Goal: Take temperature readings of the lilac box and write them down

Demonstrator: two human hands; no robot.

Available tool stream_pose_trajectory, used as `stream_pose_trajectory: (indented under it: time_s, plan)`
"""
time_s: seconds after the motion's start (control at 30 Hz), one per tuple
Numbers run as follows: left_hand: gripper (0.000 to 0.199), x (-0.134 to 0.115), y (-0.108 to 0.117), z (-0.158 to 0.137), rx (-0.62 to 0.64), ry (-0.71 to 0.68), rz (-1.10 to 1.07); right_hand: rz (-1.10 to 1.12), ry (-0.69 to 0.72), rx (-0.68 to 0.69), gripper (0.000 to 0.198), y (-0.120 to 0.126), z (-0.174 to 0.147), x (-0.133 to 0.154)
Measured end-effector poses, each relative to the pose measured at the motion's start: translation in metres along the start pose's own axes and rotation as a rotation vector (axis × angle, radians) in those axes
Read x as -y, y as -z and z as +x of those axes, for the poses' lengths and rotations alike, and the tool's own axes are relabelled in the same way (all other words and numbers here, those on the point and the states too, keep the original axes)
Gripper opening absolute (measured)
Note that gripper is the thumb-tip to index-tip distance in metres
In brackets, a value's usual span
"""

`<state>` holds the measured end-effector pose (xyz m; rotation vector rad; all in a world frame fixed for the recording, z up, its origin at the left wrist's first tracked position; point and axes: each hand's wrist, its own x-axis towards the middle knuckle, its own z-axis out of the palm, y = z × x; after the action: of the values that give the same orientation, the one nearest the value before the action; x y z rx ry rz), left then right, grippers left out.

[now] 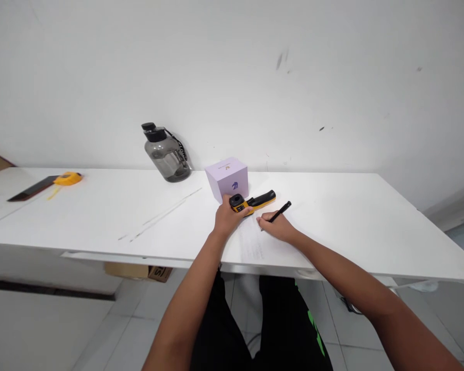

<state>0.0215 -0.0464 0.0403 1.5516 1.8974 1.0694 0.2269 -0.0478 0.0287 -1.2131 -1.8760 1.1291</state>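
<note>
My left hand (227,217) is closed around the front end of a yellow and black infrared thermometer (261,200), whose black handle points right along the table. Between the fingers of my right hand (277,226) is a black pen (280,211), slanted with its tip down at a sheet of paper (251,247). Faint lines of writing show on the sheet, too small to read. Just behind the thermometer stands a lilac box (228,178) with a dark purple emblem on its front. My left fingers partly cover the box's lower edge.
A grey translucent water bottle (168,154) with a black cap stands near the wall. Farther left on the white table (351,221) lie a yellow tape measure (68,179) and a dark flat blade-like tool (34,189). Beneath the table is a cardboard box (135,270).
</note>
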Motion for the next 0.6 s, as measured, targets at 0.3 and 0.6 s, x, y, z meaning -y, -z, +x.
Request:
stream_pose_trajectory:
  time_s: [0.3,0.6]
  plan:
    - [0.055,-0.0014,0.0000,-0.0004,0.007,-0.008,0.003,-0.005,0.021,0.011,0.045,-0.0003,0.0002,-0.0002]
    - [0.056,-0.0003,-0.0013,0.0006,-0.007,-0.007,0.009,0.010,-0.002,-0.010,0.039,0.0003,0.0014,-0.0034]
